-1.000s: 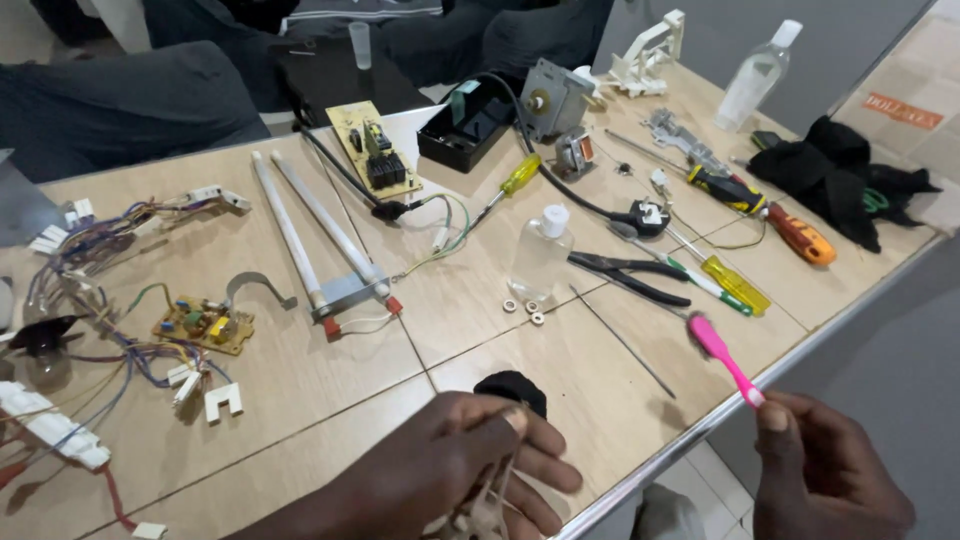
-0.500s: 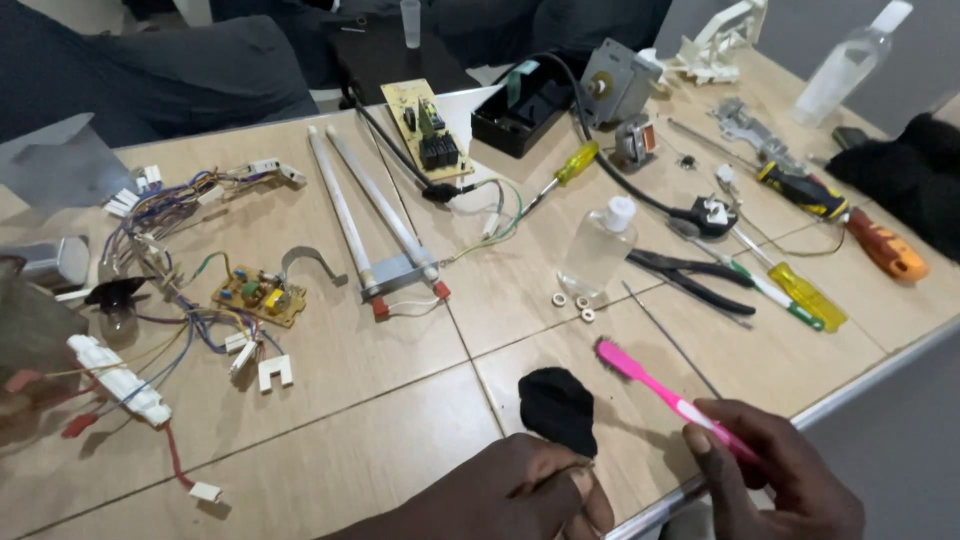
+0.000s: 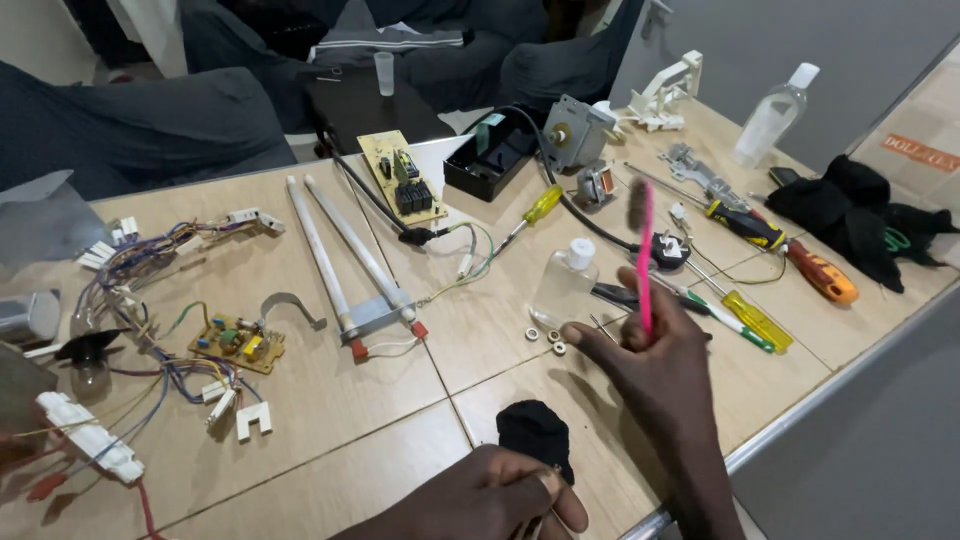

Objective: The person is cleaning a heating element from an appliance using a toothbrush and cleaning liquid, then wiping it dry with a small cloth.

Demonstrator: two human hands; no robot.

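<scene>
While upright in right hand (image 3: 655,365), pink toothbrush (image 3: 644,258), dark bristles

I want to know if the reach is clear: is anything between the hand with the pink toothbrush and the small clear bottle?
Nothing visible. The right hand holds the pink toothbrush upright just right of the small clear bottle; only bare table and three small washers lie nearby.

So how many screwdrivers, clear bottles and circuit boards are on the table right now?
Screwdrivers: 4 (yellow, black-and-yellow, orange, yellow-green)
Clear bottles: 2 (near, far)
Circuit boards: 2 (large, small)
Total: 8
</scene>
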